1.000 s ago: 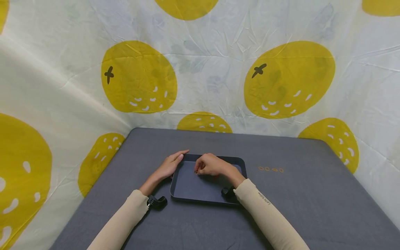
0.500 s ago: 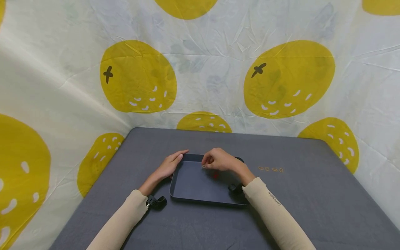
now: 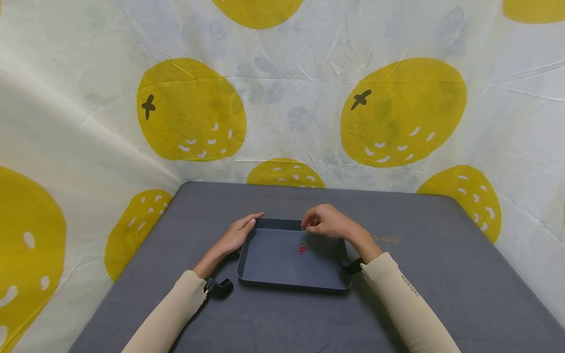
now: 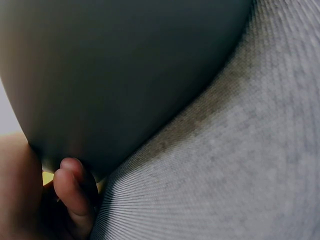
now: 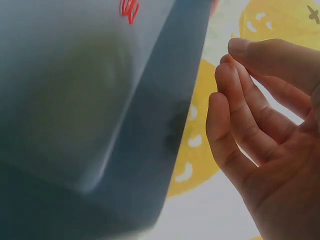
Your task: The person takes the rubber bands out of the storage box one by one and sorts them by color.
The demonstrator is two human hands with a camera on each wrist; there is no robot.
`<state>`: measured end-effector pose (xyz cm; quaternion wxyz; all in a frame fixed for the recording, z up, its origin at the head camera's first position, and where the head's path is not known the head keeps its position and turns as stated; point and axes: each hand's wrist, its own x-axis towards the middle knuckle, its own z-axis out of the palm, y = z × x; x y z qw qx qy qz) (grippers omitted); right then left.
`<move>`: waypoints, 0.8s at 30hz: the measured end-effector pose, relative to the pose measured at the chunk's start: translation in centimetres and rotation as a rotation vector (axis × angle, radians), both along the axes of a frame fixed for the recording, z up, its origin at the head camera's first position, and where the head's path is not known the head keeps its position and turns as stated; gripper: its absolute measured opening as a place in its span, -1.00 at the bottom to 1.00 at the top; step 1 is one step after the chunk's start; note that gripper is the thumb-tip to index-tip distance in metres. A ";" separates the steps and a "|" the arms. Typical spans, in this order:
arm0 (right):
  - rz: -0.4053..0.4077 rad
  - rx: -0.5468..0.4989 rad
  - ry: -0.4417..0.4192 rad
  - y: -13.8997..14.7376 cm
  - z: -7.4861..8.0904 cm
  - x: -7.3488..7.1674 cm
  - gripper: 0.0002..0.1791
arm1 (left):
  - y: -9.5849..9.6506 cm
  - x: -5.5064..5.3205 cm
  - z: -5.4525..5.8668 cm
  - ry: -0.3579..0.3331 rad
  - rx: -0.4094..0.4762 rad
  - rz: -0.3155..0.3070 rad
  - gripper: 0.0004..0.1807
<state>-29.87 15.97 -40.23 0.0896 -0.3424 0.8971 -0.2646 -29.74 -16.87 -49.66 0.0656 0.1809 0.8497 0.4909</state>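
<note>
My left hand [image 3: 235,236] grips the left rim of a dark shallow baking tray [image 3: 269,267]. Curled fingers [image 4: 72,192] show against the tray's outside in the left wrist view. Over the tray's far right part, my right hand [image 3: 328,221] pinches a small orange-yellow rubber band [image 3: 304,229] between thumb and fingertips; only a sliver of it shows in the right wrist view. Inside the tray lies a small clump of red rubber bands [image 3: 302,248], seen also at the top of the right wrist view.
Orange rubber bands [image 3: 385,239] lie in a row on the grey cloth-covered table [image 3: 423,274], right of the tray, partly behind my right wrist. A white curtain [image 3: 291,117] printed with yellow fruit hangs around the table's far and side edges.
My right hand has moved right and away from me, from over the tray's middle to near its far rim, with the rubber band pinched. The red bands are uncovered. My left hand stays put.
</note>
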 end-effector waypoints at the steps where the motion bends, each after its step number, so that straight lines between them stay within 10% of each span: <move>1: -0.009 0.000 0.006 0.3 0.1 0.1 -0.88 | 0.0 0.0 0.0 0.000 -0.002 0.002 -0.49; 24: -0.175 -0.063 0.063 9.2 -0.1 2.0 -0.85 | -0.1 0.0 0.0 0.011 -0.003 -0.003 -0.48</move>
